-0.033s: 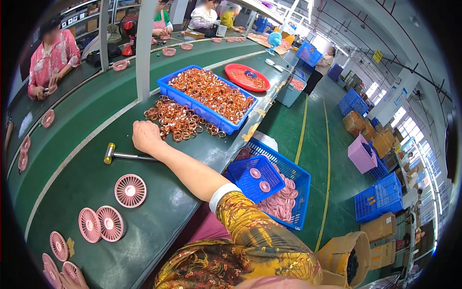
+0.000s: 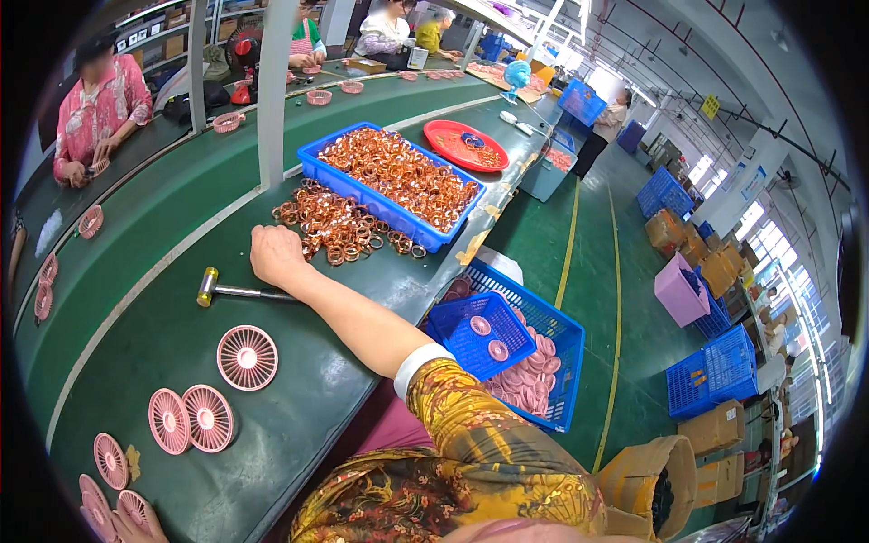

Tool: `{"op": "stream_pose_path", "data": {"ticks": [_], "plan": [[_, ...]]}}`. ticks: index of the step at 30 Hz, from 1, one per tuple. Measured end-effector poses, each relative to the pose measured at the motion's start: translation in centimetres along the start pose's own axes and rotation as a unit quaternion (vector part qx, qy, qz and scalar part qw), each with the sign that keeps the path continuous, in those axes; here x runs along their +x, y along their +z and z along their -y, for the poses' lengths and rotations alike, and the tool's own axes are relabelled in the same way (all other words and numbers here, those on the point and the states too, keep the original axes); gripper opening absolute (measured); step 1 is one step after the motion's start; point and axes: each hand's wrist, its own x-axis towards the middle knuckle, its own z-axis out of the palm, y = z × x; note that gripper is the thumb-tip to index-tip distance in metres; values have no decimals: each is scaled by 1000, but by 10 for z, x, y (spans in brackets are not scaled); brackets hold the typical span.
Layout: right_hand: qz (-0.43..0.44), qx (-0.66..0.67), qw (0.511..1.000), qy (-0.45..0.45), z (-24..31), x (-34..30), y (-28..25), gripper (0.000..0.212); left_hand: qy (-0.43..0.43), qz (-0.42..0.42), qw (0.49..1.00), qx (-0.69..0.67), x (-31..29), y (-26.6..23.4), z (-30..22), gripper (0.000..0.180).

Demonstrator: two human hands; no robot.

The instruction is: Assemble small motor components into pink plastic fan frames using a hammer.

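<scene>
My right hand (image 2: 279, 255) is closed, knuckles up, at the left edge of a loose pile of shiny copper-coloured rings (image 2: 339, 226) on the green table. Its fingertips are hidden, so I cannot make out what they pinch. At the lower left rim, my left hand (image 2: 145, 528) is partly cut off, its fingers on the near edge of a round pink fan grille (image 2: 133, 509). Several more slotted grilles lie flat in a loose line, among them a single one (image 2: 247, 357) and an overlapping pair (image 2: 206, 419). A small hammer (image 2: 209, 288) with a yellow head lies just below my right hand, its handle passing under my forearm.
Behind the pile stands a blue tray (image 2: 310, 163) heaped with rings, beside a red round tray (image 2: 437, 134). Right of the table, a blue crate (image 2: 572, 362) holds pink discs and a smaller blue basket (image 2: 453, 339). A post (image 2: 271, 109) rises beyond. Co-workers sit across the green belt (image 2: 181, 190).
</scene>
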Motion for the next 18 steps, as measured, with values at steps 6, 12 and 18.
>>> {"op": "stream_pose_path", "data": {"ticks": [6,12,18], "plan": [[27,-16,998,50,-1,12,0,14,76,-8,976,205,-33,64,93,67],[-51,-36,996,64,-4,2,1,20,-23,43,996,71,6,-31,-21,40],[41,-77,995,49,-24,3,9,23,102,-223,882,-403,23,28,40,44]]}}
